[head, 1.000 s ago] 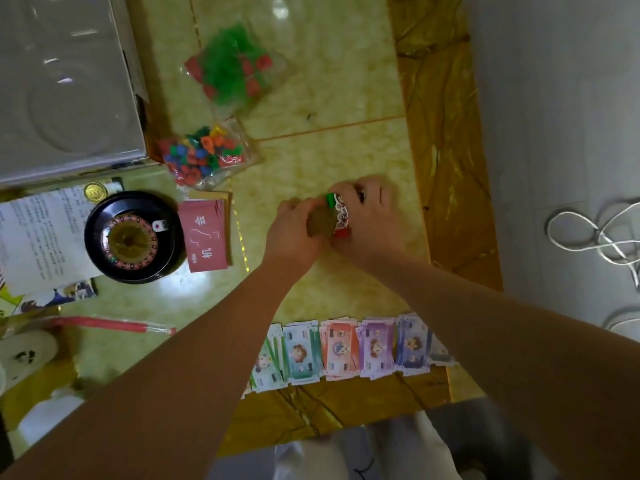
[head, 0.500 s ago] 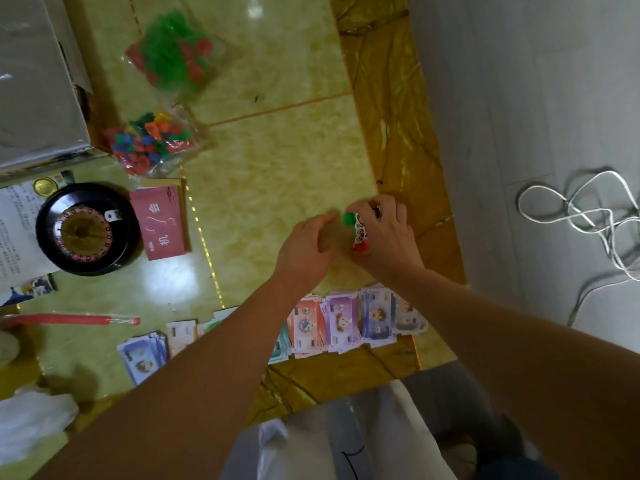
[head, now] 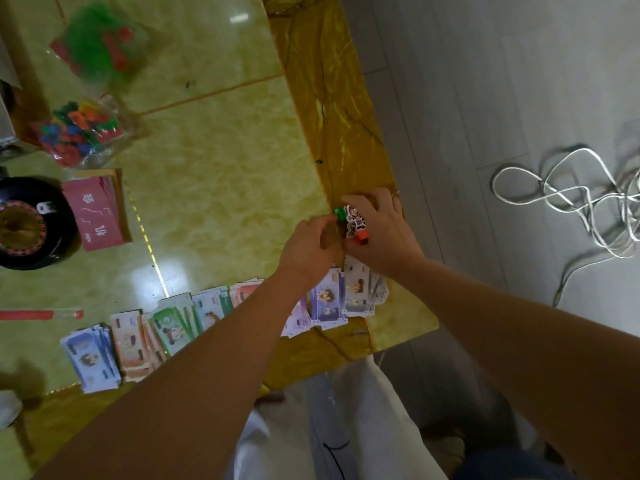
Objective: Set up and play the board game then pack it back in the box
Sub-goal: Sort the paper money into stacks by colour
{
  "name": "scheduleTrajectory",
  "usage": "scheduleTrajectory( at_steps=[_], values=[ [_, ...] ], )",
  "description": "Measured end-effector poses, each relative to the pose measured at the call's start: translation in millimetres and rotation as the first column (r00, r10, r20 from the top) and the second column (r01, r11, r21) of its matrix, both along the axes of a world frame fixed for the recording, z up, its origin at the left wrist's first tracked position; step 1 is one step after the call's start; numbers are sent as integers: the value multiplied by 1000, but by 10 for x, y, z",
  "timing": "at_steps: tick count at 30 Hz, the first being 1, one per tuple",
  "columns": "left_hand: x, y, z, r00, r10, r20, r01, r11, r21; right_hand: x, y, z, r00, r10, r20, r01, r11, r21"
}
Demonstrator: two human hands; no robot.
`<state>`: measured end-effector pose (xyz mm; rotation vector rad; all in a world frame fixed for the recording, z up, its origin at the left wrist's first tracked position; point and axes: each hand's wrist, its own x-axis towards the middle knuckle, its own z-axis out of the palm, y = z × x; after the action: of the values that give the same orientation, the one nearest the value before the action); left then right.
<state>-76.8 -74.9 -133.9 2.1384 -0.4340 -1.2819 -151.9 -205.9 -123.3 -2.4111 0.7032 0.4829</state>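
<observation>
Character pawns (head: 354, 220) with green and red bases are above the right edge of the table (head: 221, 161), gripped in the curled fingers of the right hand (head: 381, 230). The left hand (head: 308, 247) has bent fingers at the green base; whether they pinch it, I cannot tell. Play money (head: 166, 327) lies in a row just beside.

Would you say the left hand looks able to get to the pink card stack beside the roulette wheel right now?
Probably yes: bare tabletop lies between the left hand and the pink card stack, though that hand is busy at the pawns.
</observation>
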Motion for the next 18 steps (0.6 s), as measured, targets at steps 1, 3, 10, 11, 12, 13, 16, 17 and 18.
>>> scheduleTrajectory(
  at_steps=[1, 3, 10, 11, 12, 13, 16, 17, 18],
  values=[
    [-7, -6, 17, 1000, 20, 7, -20, 1000, 2, -15, -17, -3, 1000, -17, 16, 17, 1000, 1],
    [-11, -15, 46, 999, 53, 10, -53, 999, 0, -49, -29, -16, 999, -34, 28, 34, 999, 4],
    [12, 100, 200, 986, 169, -7, -169, 984, 54, 4, -38, 61, 997, -2, 82, 4, 1000, -24],
    [35, 159, 237, 980, 197, 20, -198, 978, 64, 53, -26, 95, 995, 27, 92, -26, 1000, -12],
    [57, 232, 265, 975, 218, 53, -221, 972, 75, 103, -9, 124, 994, 48, 93, -49, 999, 12],
    [110, 341, 312, 964, 249, 96, -257, 964, 74, 196, 43, 164, 994, 74, 84, -78, 996, 50],
    [267, 724, 382, 914, 346, 209, -371, 925, 89, 466, 322, 212, 994, 112, 13, -112, 973, 202],
    [319, 859, 385, 888, 393, 237, -425, 900, 99, 554, 438, 217, 992, 129, -11, -123, 964, 234],
    [397, 1039, 385, 857, 438, 271, -480, 869, 116, 665, 607, 197, 986, 161, -31, -149, 959, 241]
  ],
)
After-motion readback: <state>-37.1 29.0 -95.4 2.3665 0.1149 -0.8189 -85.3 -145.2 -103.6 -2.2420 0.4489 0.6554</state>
